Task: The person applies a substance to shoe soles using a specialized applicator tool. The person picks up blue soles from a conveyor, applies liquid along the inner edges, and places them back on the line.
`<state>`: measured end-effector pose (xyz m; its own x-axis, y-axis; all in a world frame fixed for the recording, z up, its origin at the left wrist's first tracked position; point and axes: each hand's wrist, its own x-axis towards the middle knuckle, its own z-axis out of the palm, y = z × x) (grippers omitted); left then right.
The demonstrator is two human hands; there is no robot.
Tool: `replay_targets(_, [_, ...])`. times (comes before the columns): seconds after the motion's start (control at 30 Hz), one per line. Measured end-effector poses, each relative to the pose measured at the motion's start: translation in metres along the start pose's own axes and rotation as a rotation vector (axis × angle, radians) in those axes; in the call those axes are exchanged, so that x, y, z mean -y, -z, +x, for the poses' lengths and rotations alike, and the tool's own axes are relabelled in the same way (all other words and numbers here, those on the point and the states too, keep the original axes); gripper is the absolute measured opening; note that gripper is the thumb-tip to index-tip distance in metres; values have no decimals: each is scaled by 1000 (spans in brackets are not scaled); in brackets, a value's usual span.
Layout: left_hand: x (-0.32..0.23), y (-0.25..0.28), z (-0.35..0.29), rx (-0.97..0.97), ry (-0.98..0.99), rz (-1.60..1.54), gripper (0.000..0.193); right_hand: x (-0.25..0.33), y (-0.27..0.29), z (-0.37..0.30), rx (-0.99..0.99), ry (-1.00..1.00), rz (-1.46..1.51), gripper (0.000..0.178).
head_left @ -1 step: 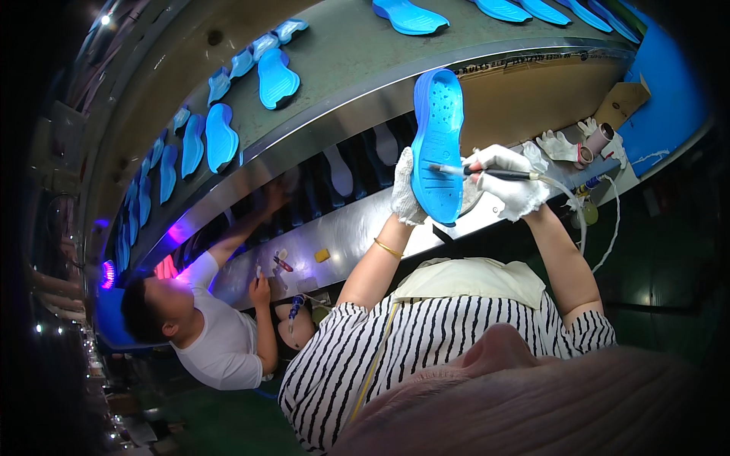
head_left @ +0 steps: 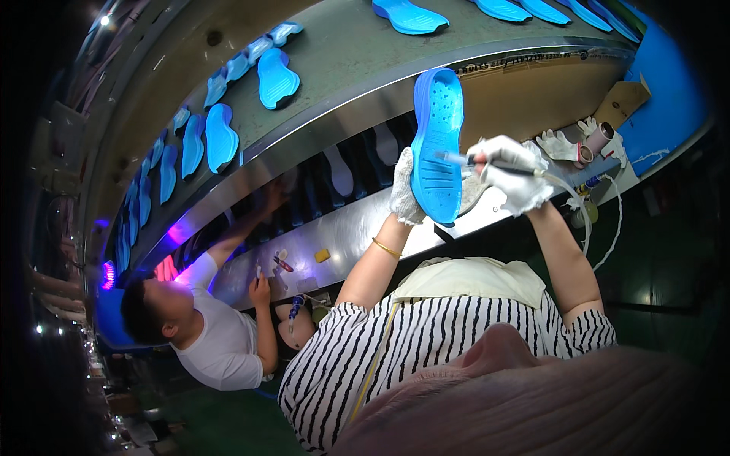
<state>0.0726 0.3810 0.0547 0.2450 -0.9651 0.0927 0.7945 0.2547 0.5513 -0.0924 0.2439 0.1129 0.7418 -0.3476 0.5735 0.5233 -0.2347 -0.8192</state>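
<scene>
My left hand (head_left: 407, 191), in a white knit glove, grips the left edge of a blue shoe sole (head_left: 439, 182) held upright. The sole has a raised rim, small holes toward its upper end and ridges across its lower half. In my gloved right hand (head_left: 517, 171), with bare fingertips showing, is a brush (head_left: 487, 159). Its pale bristles blur at the sole's right side; whether they touch cannot be told. A pale tube (head_left: 570, 190) trails from the brush's rear end.
Blue soles (head_left: 221, 138) lie in rows on the conveyor belt (head_left: 334, 57). Below it, more soles (head_left: 338, 171) stand on a shelf. White gloves (head_left: 559, 144) and a thread spool (head_left: 600, 136) lie at right. A co-worker (head_left: 220, 327) sits at left, near a yellow block (head_left: 322, 255).
The brush and my right hand have shifted slightly up and to the right. My left hand and its sole stay put. Small soles on the far belt have slid slightly down-left.
</scene>
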Motion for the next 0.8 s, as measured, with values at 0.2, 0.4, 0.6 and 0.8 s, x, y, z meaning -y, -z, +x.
replay_targets(0.2, [-6,-12,3,-81,-130,198,77,25,15,28,72,297,-596,21])
replay_targets(0.4, [-79,-38,40,128,-152,-28,85,47,10,-4,-93,-42,-418,18])
replay_targets(0.6, [-151,-59,83,59,-139,-588,95,32,1,-16,-92,-29,-357,22])
replay_targets(0.8, [-137,-37,48,-77,-431,840,40,29,5,-23,-98,68,-540,21])
